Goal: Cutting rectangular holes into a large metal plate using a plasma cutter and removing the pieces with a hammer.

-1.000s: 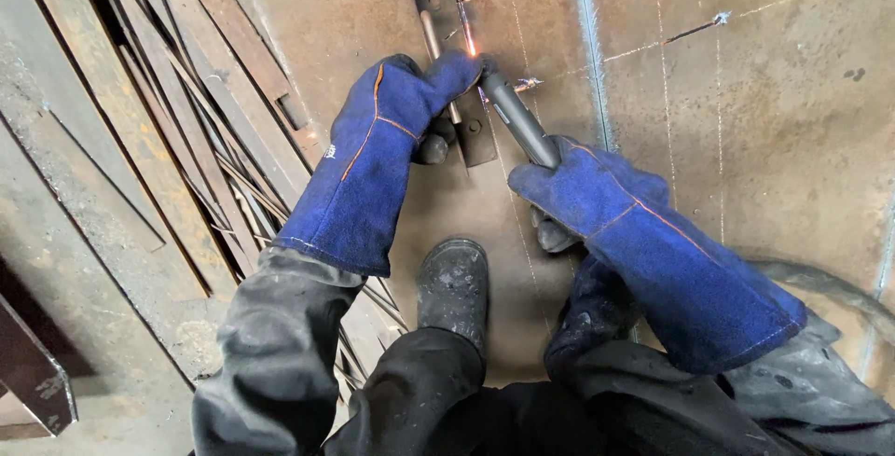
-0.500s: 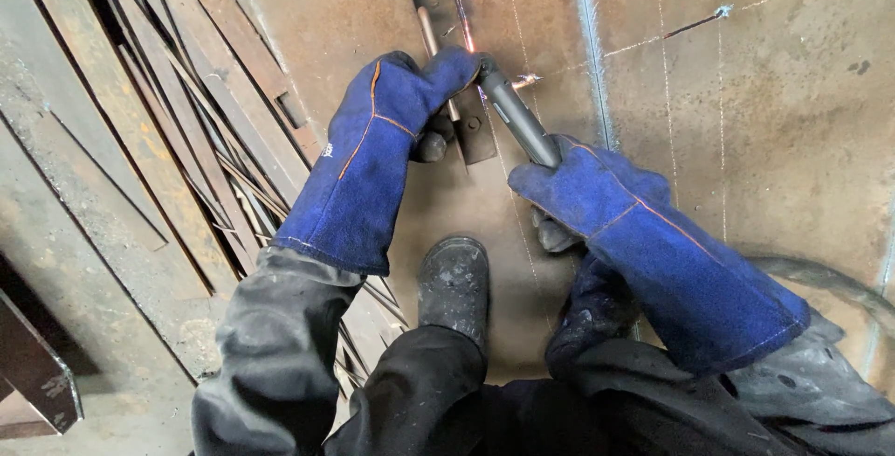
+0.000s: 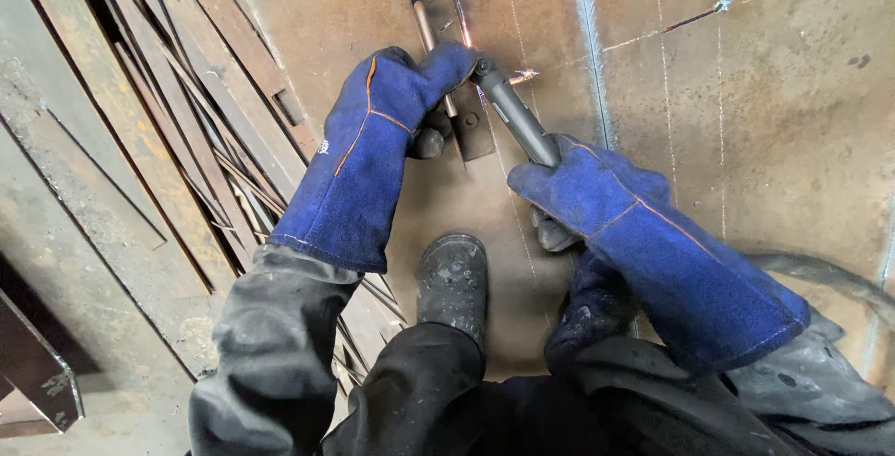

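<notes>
Welding torch (image 3: 516, 118) gripped by right hand (image 3: 597, 195), left hand (image 3: 392, 111) steadying tip on steel plate (image 3: 746, 139)

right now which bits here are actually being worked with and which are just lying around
In use:
- left hand steadying the narrow drilled metal strip
- right hand gripping the welding torch
- thin rod beside the strip
- rusty steel plate underneath

Lying about:
- stacked flat steel bars on the left
- hose at the right edge
- black boot, just planted on the plate
</notes>
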